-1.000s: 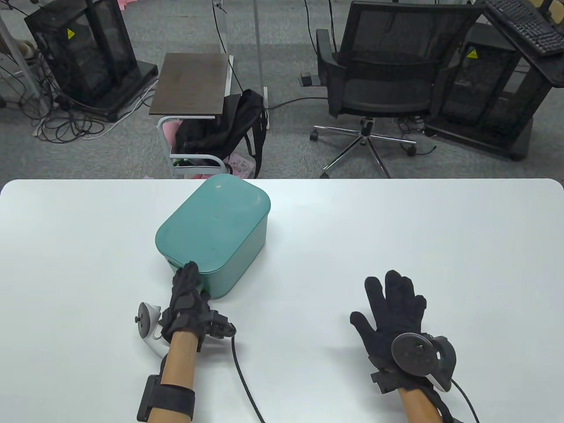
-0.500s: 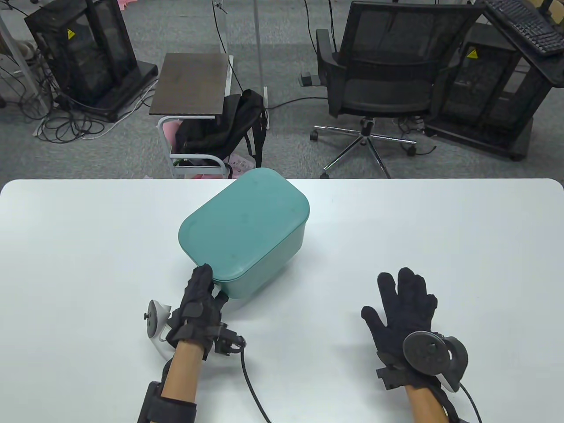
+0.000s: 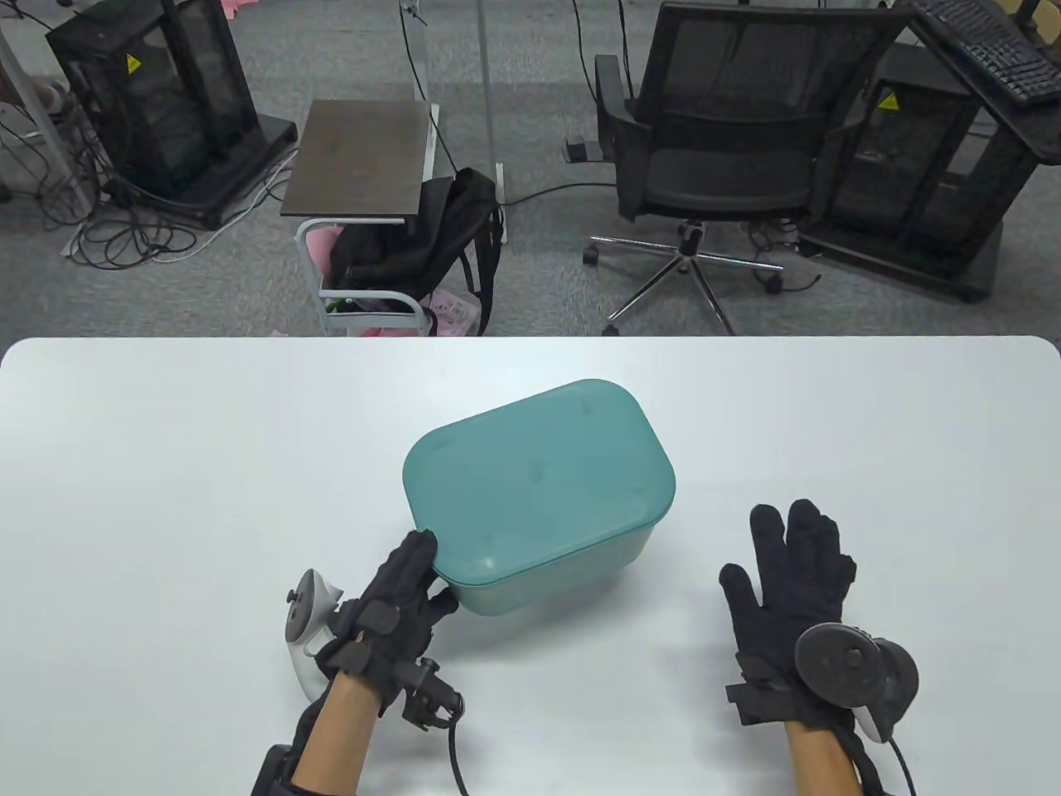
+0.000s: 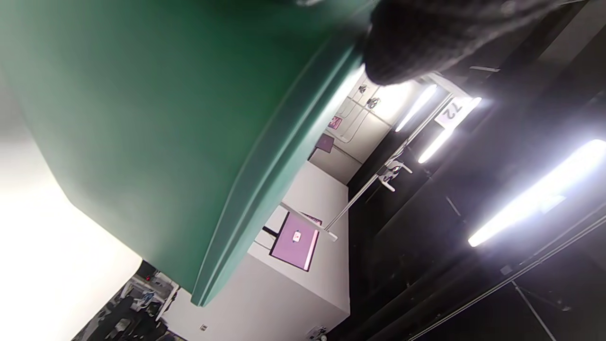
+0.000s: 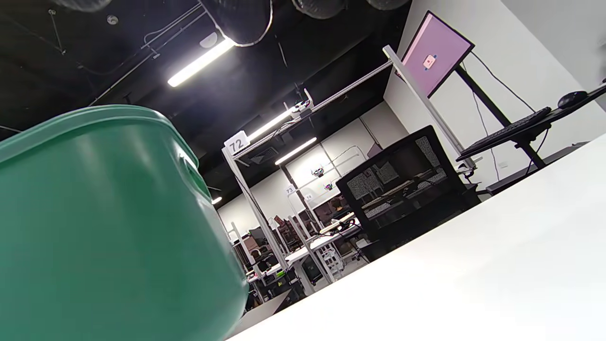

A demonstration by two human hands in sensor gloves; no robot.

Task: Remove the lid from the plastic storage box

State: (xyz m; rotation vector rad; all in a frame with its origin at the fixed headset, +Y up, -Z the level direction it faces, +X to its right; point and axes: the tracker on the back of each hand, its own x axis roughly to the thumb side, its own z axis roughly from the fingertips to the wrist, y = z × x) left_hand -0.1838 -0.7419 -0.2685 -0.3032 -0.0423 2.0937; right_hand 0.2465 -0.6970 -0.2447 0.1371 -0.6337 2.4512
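A teal plastic storage box (image 3: 555,572) with its teal lid (image 3: 535,477) on top stands on the white table (image 3: 166,497), near the middle. My left hand (image 3: 414,572) grips the box's near left corner, fingers on the lid's edge and thumb against the wall. The left wrist view shows the box wall (image 4: 142,118), the lid rim (image 4: 265,166) and a gloved fingertip (image 4: 412,42) on it. My right hand (image 3: 787,555) is open and flat, fingers spread, to the right of the box and apart from it. The right wrist view shows the box (image 5: 104,227) close by.
Beyond the table's far edge are a black office chair (image 3: 729,141), a small side table (image 3: 360,157) with a black backpack (image 3: 431,240), and black cabinets (image 3: 157,99). A cable (image 3: 452,754) runs from my left wrist over the table.
My left hand has dragged the box to the right and nearer, turning it. My right hand has shifted slightly to the right and stayed open.
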